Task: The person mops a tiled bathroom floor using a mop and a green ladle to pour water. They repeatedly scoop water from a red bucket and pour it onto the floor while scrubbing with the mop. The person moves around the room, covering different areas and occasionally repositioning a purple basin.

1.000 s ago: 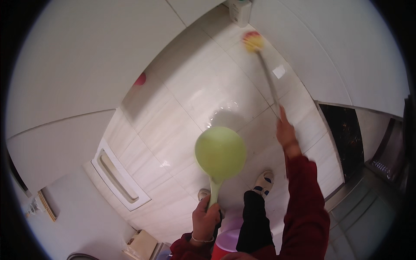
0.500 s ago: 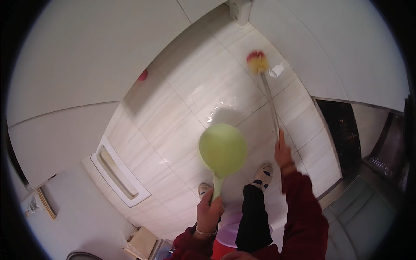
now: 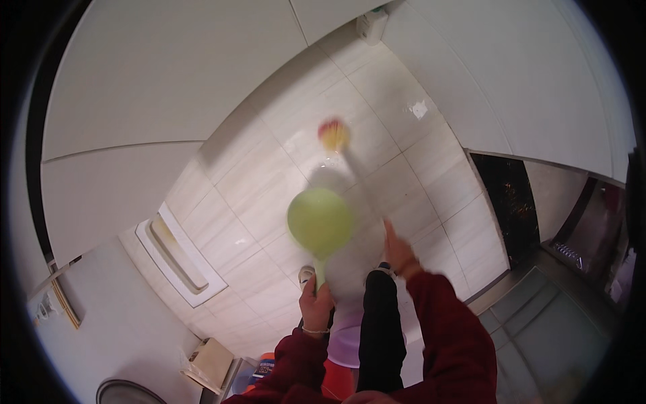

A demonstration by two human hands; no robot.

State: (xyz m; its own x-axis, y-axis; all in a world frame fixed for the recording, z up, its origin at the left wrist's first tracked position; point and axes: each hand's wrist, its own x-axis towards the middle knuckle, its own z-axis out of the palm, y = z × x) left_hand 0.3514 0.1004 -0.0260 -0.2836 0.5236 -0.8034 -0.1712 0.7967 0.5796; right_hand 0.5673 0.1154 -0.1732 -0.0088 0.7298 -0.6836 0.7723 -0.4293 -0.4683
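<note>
My left hand point(image 3: 315, 304) is closed round the short handle of a pale green water dipper point(image 3: 320, 221), held above the floor with its round bowl pointing away from me. In my right hand point(image 3: 399, 254) is the thin long handle of a scrub brush, with my index finger stretched along it. The red and yellow brush head point(image 3: 333, 136) is beyond the dipper, close to a small wet patch on the tiles, and it is smeared by motion. Whether its bristles touch the floor is hard to tell.
A lilac basin point(image 3: 344, 347) and something red point(image 3: 338, 380) are by my legs. To the left lie a white frame with a long recess point(image 3: 182, 259), a beige box point(image 3: 210, 363) and an orange container point(image 3: 266, 367). White panels border the pale tiled floor point(image 3: 417, 182); a dark panel point(image 3: 505, 202) is at right.
The brush head has swung left and nearer to me, with my right hand moving left too. The dipper has shifted slightly left; both hands keep their hold.
</note>
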